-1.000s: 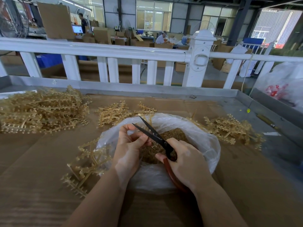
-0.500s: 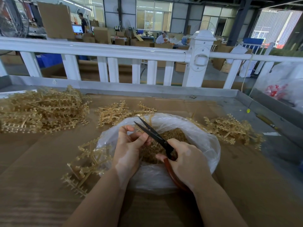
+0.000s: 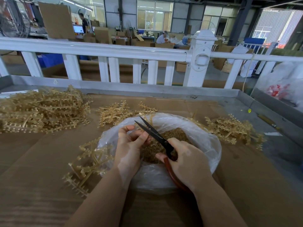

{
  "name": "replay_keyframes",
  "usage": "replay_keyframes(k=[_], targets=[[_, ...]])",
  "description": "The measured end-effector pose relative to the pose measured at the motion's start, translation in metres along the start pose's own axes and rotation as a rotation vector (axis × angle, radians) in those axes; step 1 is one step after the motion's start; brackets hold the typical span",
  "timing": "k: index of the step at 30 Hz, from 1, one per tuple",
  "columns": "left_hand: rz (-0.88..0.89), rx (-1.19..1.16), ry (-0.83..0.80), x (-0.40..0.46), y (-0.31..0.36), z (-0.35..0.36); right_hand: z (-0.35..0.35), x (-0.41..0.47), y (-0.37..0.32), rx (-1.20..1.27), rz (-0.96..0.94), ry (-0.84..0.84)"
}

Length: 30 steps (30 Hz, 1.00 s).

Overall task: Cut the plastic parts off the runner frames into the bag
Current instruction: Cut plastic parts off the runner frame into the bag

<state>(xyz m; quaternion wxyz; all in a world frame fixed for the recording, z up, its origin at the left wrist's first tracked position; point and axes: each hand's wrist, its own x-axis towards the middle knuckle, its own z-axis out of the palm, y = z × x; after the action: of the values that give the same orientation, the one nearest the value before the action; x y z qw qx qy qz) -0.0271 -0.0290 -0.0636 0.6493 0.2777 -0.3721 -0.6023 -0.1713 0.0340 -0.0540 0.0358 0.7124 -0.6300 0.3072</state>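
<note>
over the clear plastic bag (image 3: 205, 145) of cut amber bits, the left hand (image 3: 129, 148) pinches a pale amber runner frame (image 3: 147, 123) while the right hand (image 3: 188, 163) grips black red-handled scissors (image 3: 154, 133), blades parted mid-snip; next, probably close them cleanly on the stem.

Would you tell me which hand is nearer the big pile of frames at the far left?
Left hand; it lies closer to the pile. The right hand is farther right, holding scissors.
</note>
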Motion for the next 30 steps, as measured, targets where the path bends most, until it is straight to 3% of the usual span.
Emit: replay_keyframes(k=[19, 30], targets=[[-0.047, 0.005, 0.015, -0.002, 0.003, 0.004, 0.0, 0.001, 0.001, 0.009, -0.014, 0.006], [-0.141, -0.077, 0.011, -0.002, 0.01, 0.006, 0.005, 0.0, 0.001, 0.017, 0.051, 0.112]])
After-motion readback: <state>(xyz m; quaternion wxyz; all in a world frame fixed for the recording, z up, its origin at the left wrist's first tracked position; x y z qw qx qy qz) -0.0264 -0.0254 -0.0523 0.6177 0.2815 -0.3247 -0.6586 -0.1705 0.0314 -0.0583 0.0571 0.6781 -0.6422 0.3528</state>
